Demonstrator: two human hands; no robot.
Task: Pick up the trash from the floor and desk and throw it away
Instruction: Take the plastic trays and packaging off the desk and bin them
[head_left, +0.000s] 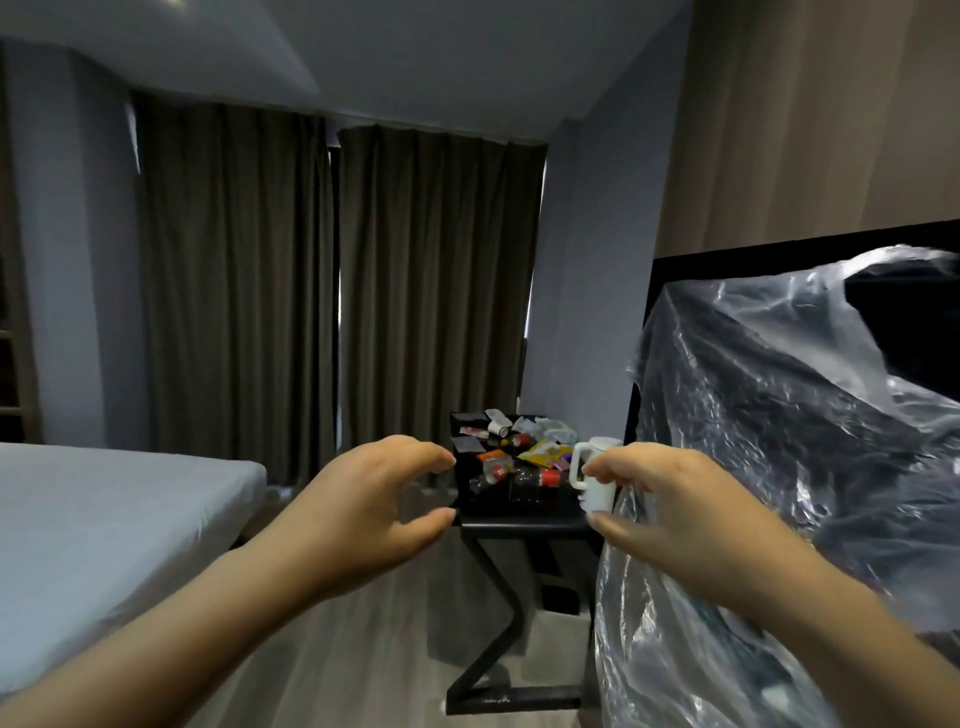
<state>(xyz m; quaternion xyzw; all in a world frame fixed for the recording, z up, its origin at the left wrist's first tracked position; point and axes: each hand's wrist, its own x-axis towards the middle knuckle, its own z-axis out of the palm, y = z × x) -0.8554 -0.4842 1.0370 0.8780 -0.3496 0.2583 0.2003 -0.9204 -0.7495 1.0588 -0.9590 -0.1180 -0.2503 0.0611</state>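
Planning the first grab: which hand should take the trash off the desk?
Left. The left hand is free, fingers apart, held out toward the trash on the desk; the right hand pinches the clear plastic bag.

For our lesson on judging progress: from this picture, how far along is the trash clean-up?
Done: little; only a clear plastic bag is out. In hand: the right hand pinches the bag's edge; the left hand is held out, holding nothing. Left: the desk is littered with bottles, a yellow wrapper and a paper cup.
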